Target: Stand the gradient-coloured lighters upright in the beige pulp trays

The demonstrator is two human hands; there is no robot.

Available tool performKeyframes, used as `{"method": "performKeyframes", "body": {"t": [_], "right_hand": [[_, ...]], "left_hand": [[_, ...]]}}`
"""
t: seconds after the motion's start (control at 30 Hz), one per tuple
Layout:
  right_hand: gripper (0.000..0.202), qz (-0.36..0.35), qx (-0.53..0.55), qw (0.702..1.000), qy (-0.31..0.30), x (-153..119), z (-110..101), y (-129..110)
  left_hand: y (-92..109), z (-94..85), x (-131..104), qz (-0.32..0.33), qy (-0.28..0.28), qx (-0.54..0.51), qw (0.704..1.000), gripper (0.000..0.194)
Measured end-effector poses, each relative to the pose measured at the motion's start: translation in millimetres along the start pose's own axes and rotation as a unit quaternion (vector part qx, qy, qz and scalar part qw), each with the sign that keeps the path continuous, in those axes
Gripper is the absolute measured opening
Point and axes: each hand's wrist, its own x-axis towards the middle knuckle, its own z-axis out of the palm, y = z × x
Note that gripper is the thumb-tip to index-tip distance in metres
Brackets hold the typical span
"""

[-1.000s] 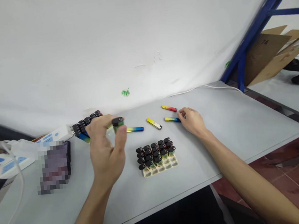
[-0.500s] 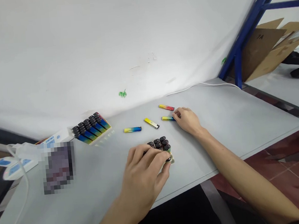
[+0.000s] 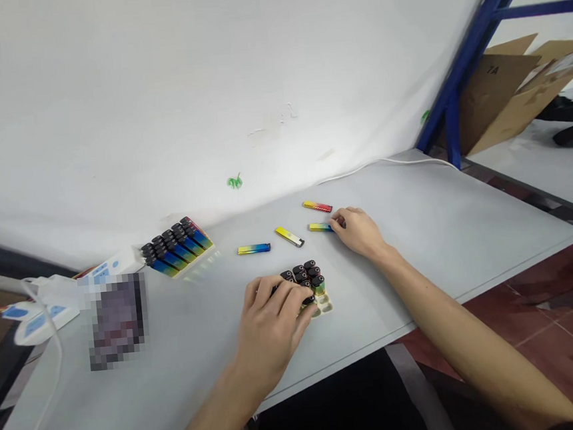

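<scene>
My left hand is over a white tray of upright lighters, its fingers closed round a black-topped lighter at the near side. Beyond the fingers, several more black-topped lighters stand in the tray, and bare slots show at its near right corner. Part of the tray is hidden under the hand. My right hand pinches the end of a yellow-and-blue lighter lying on the table. Around it lie a yellow-and-red lighter, a yellow-and-white lighter and another yellow-and-blue lighter.
A full rack of lighters stands by the wall at the left. Beside it are white power strips, a cable and a pixelated object. A blue metal frame and cardboard boxes are at the right.
My left hand has shifted left with the lighter, uncovering slots at the tray's near right corner. The right hand stays at the yellow-and-blue lighter. The view has shifted slightly.
</scene>
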Motion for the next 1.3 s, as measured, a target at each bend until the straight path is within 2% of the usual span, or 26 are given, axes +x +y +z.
{"method": "performKeyframes", "body": {"t": [0.13, 0.3, 0.47, 0.6, 0.67, 0.77, 0.83, 0.9, 0.97, 1.03, 1.13, 1.23, 1.3], "right_hand": [[0.021, 0.008, -0.002, 1.0, -0.009, -0.6, -2.8, -3.3], [0.019, 0.008, 0.013, 1.0, -0.015, -1.2, -4.4, -4.7], [0.02, 0.003, 0.017, 1.0, -0.011, -0.1, -4.3, -1.3], [0.02, -0.009, 0.013, 1.0, 0.014, -0.5, -1.2, -1.4], [0.019, -0.039, 0.014, 0.998, 0.05, -1.0, 4.0, -5.1], [0.019, -0.145, 0.039, 0.986, 0.077, -0.9, 16.3, -16.9], [0.02, -0.208, 0.034, 0.976, 0.051, -0.8, 25.0, -27.8], [0.022, -0.233, -0.008, 0.972, 0.013, -1.7, 31.7, -38.6], [0.032, -0.24, -0.063, 0.969, -0.01, -3.9, 35.3, -46.9], [0.035, -0.23, -0.097, 0.968, -0.019, -6.6, 36.1, -51.2], [0.023, -0.192, -0.076, 0.978, -0.017, -9.0, 33.4, -50.6], [0.018, -0.182, 0.056, 0.982, -0.001, -8.0, 29.0, -48.2], [0.019, -0.179, 0.186, 0.966, -0.008, -6.5, 26.9, -49.5]], "left_hand": [[-1.5, -2.4, -0.7, -0.004, 0.003, 0.003, 1.0, 0.01], [-4.0, -4.9, -1.0, 0.02, 0.0, -0.001, 1.0, 0.009], [-4.8, 1.1, -2.4, 0.034, -0.007, 0.02, 0.999, 0.008], [-6.6, -1.5, -4.6, 0.026, -0.029, 0.01, 0.999, 0.026], [-13.2, -8.8, -4.7, -0.003, -0.031, -0.028, 0.999, 0.034], [-33.0, -19.2, -3.8, -0.094, 0.005, -0.075, 0.993, 0.026], [-50.6, -20.2, -3.4, -0.188, 0.015, -0.107, 0.976, 0.019], [-68.9, -14.4, -3.2, -0.287, 0.014, -0.141, 0.947, 0.022], [-85.9, -2.8, -2.2, -0.321, 0.001, -0.147, 0.935, 0.025], [-100.3, 11.6, 0.5, -0.293, -0.006, -0.125, 0.948, 0.025], [-114.6, 31.5, 7.1, -0.253, 0.009, -0.107, 0.962, 0.021], [-119.5, 42.4, 11.7, -0.203, 0.013, -0.095, 0.975, 0.024], [-118.6, 44.5, 12.0, -0.168, 0.003, -0.094, 0.981, 0.029]]}}
